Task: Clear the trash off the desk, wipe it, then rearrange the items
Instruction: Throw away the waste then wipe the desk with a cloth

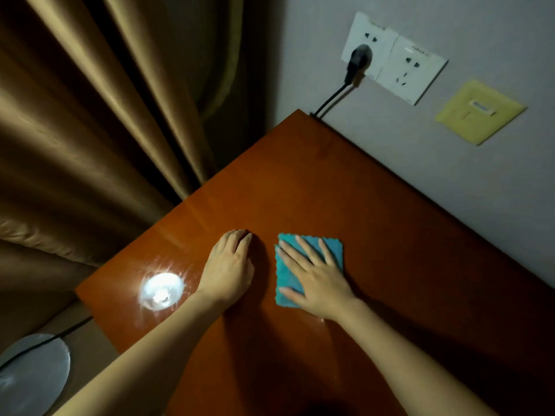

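A folded blue-green cloth lies flat on the reddish-brown wooden desk, near its middle. My right hand presses on the cloth with straight, spread fingers and covers most of it. Just to the left, my left hand rests on the bare desk top, its fingers bent down at the tips and holding nothing. The two hands are a short gap apart.
A bright light reflection shines on the desk's left corner. Brown curtains hang to the left. On the wall behind are white sockets with a black plug and cable, and a yellow plate. A grey round object lies lower left.
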`<state>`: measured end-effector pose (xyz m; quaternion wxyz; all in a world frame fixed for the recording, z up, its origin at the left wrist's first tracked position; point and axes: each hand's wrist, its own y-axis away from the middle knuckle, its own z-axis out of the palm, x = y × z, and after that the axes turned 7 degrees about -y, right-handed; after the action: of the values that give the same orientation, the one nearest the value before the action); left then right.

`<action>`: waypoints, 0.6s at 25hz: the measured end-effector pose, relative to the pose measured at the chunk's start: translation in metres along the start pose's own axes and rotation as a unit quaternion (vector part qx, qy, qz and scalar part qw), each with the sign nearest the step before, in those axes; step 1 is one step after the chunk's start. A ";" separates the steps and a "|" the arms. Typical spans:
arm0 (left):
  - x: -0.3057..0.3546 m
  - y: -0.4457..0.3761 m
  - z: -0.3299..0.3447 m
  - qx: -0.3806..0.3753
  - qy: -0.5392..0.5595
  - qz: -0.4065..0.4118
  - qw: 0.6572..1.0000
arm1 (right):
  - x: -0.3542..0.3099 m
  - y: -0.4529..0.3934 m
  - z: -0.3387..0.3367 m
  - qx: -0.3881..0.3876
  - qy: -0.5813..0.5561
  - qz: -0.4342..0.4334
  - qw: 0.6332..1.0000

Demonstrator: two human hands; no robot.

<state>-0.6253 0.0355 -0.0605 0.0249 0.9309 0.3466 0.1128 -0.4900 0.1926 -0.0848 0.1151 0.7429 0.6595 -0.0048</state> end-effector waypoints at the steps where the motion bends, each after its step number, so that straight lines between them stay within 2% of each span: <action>1: 0.005 -0.007 0.000 -0.006 0.006 0.006 1.000 | 0.020 0.013 -0.001 0.000 -0.003 0.020 1.000; 4: 0.018 -0.024 0.001 -0.020 0.015 0.032 0.999 | 0.083 0.029 -0.012 0.033 -0.003 0.160 0.987; 7: 0.026 -0.037 0.002 -0.022 0.010 0.042 0.999 | 0.121 -0.019 -0.030 0.049 -0.056 0.313 0.947; 8: 0.027 -0.041 0.004 -0.020 0.010 0.038 0.999 | 0.123 -0.045 -0.033 0.049 -0.070 0.338 0.937; 9: 0.027 -0.044 0.005 -0.020 0.012 0.035 0.999 | 0.118 -0.071 -0.036 0.049 -0.075 0.337 0.937; 11: 0.027 -0.052 0.009 -0.020 0.011 0.031 0.999 | 0.097 -0.105 -0.037 0.038 -0.079 0.282 0.955; 15: 0.036 -0.075 0.006 -0.009 -0.004 0.045 0.999 | 0.087 -0.066 -0.030 -0.015 -0.019 0.103 0.994</action>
<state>-0.6452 0.1158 -0.0682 0.0297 0.9457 0.3033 0.1128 -0.5478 0.2899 -0.0802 0.1387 0.8047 0.5773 0.0024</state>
